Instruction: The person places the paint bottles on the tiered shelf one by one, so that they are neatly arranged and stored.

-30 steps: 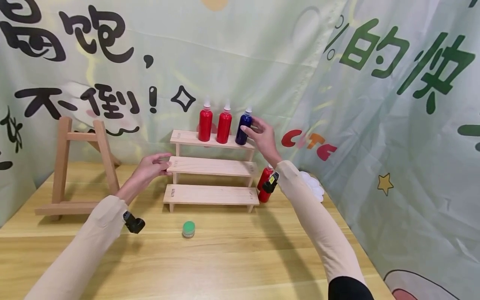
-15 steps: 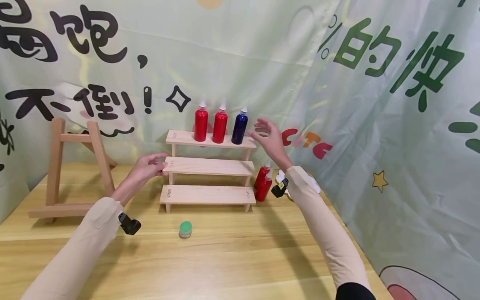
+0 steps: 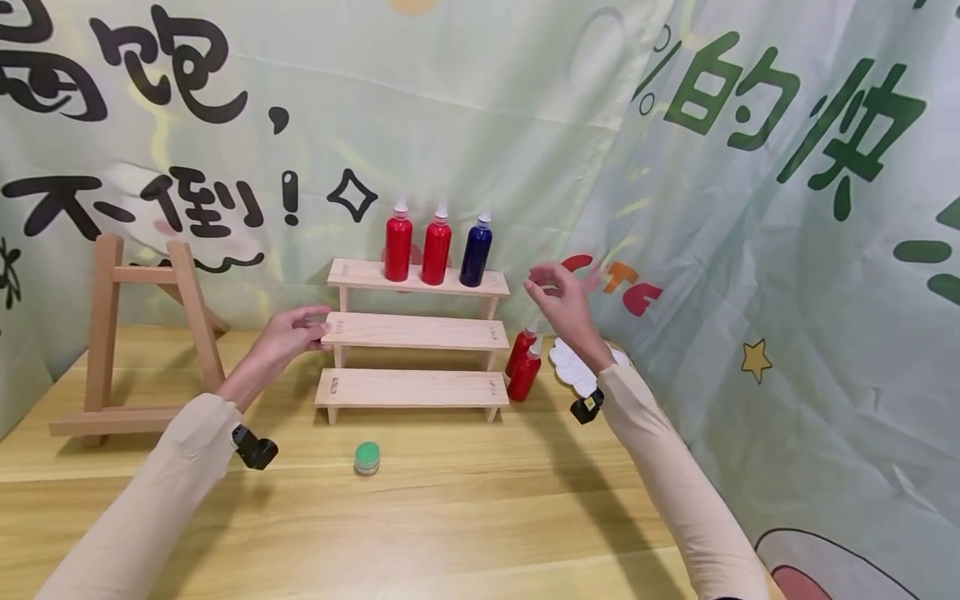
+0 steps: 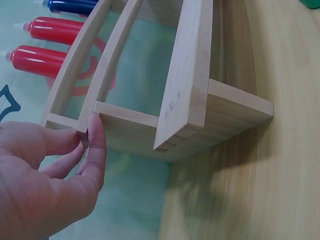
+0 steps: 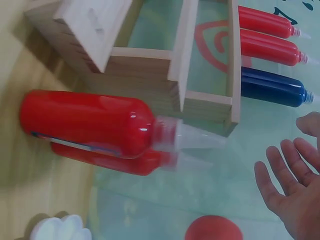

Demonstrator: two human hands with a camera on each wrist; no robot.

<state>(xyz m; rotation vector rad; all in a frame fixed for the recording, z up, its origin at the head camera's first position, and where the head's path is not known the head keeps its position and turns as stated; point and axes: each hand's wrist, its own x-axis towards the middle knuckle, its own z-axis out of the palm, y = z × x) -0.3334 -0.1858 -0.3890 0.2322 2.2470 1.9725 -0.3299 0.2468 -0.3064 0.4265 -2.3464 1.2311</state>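
A three-tier wooden display stand (image 3: 416, 331) stands on the table. Two red bottles with pointed nozzles (image 3: 398, 248) and one dark blue bottle (image 3: 476, 255) stand in a row on its top tier. My left hand (image 3: 291, 335) is at the stand's left side; in the left wrist view, thumb and forefinger pinch the end of the middle board (image 4: 111, 62). My right hand (image 3: 567, 307) hovers right of the stand, fingers loosely bent and holding nothing, apart from the blue bottle. Below it, two more red bottles (image 5: 90, 120) stand on the table beside the stand.
A white scalloped dish (image 3: 573, 367) lies behind the right wrist. A small jar with a green lid (image 3: 367, 457) sits in front of the stand. At the left stands a wooden easel (image 3: 197, 312). A printed cloth (image 3: 480, 100) hangs close behind the table.
My right hand has let go of the blue bottle and moved right and down, leaving it upright on the top tier. The left hand keeps its place on the stand.
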